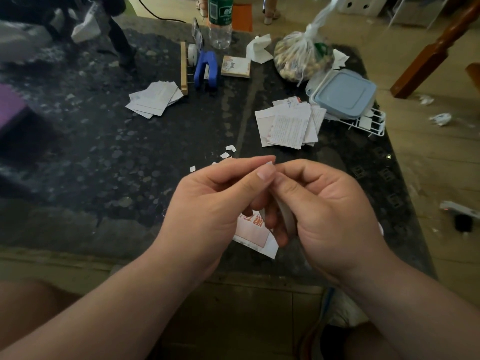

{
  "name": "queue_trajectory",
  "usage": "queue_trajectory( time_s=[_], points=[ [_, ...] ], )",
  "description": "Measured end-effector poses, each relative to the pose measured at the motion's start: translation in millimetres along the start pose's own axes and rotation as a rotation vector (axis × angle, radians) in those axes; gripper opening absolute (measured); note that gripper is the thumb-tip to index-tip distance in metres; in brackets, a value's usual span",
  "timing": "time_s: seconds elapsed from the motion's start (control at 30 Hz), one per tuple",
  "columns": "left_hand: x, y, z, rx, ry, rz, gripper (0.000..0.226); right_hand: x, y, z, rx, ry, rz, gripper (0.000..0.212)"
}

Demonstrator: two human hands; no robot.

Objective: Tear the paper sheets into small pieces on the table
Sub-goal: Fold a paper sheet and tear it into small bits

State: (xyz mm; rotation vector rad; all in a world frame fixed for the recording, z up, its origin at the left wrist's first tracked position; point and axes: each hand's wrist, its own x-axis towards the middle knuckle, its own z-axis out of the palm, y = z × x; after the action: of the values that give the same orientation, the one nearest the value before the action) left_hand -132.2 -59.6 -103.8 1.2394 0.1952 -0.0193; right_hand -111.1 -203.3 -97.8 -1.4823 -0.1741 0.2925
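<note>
My left hand [218, 201] and my right hand [322, 203] meet above the near part of the dark stone table [130, 162]. Both pinch a small folded strip of white paper [284, 216] between thumbs and fingers; most of it is hidden by my fingers. Under my hands lies a white sheet with red print [255, 235]. A few tiny torn scraps [228, 151] lie just beyond my fingertips. One stack of written paper pieces [289, 124] sits at the right, another stack [154, 98] at the middle left.
At the back stand a blue stapler [206, 70], a wooden clip [184, 68], a plastic bottle [220, 22], a small notepad [235, 66], a tied plastic bag [302, 57] and a pale blue lidded box [342, 93] on a white wire rack [368, 124]. The floor lies past the table's right edge.
</note>
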Motion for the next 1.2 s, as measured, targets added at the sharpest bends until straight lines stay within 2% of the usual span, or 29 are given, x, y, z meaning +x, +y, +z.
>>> queue_trajectory(
  time_s=[0.17, 0.33, 0.43, 0.53, 0.63, 0.73, 0.83, 0.97, 1.0, 1.07, 1.1, 1.2],
  points=[
    [1.8, -2.2, 6.9, -0.009, 0.096, 0.007, 0.02, -2.7, 0.8, 3.1, -0.176, 0.042, -0.047, 0.019],
    [11.3, -0.4, 15.3, -0.089, 0.21, -0.125, 0.01, 8.6, 6.9, 10.0, -0.679, 0.17, -0.44, 0.019],
    [22.5, 0.9, 18.4, -0.146, 0.246, -0.187, 0.012, 20.7, 7.9, 6.1, -0.875, 0.192, -0.562, 0.025],
    [30.0, -5.2, 15.4, -0.201, 0.273, -0.278, 0.008, 19.9, 10.7, 6.5, -0.989, 0.161, -0.658, 0.027],
    [38.2, -9.9, 3.6, -0.276, 0.333, -0.426, 0.024, 2.0, 16.3, 19.8, -1.085, 0.044, -0.714, 0.016],
    [46.1, -6.0, -7.1, -0.271, 0.387, -0.363, 0.017, 2.0, 16.8, 11.5, -1.068, -0.057, -0.605, 0.014],
    [45.7, -5.0, -14.3, -0.156, 0.376, -0.327, 0.016, 21.5, 15.8, -20.3, -1.109, 0.033, -0.403, 0.016],
    [29.5, -7.9, -21.1, -0.032, 0.258, -0.392, 0.02, 32.8, 25.9, -48.7, -1.194, 0.102, -0.136, 0.009],
    [24.7, -8.0, -20.5, -0.012, 0.228, -0.404, 0.017, 33.6, 28.8, -51.1, -1.23, 0.093, -0.034, 0.024],
    [16.0, -7.9, -18.3, 0.018, 0.164, -0.415, 0.014, 33.1, 38.2, -56.0, -1.272, 0.069, 0.185, 0.074],
    [12.8, -7.8, -17.4, 0.032, 0.139, -0.412, 0.014, 32.4, 41.0, -56.6, -1.294, 0.075, 0.225, 0.081],
    [5.8, -6.8, -12.2, 0.059, 0.078, -0.369, 0.013, 34.9, 42.2, -56.1, -1.337, 0.087, 0.195, 0.055]
  ],
)
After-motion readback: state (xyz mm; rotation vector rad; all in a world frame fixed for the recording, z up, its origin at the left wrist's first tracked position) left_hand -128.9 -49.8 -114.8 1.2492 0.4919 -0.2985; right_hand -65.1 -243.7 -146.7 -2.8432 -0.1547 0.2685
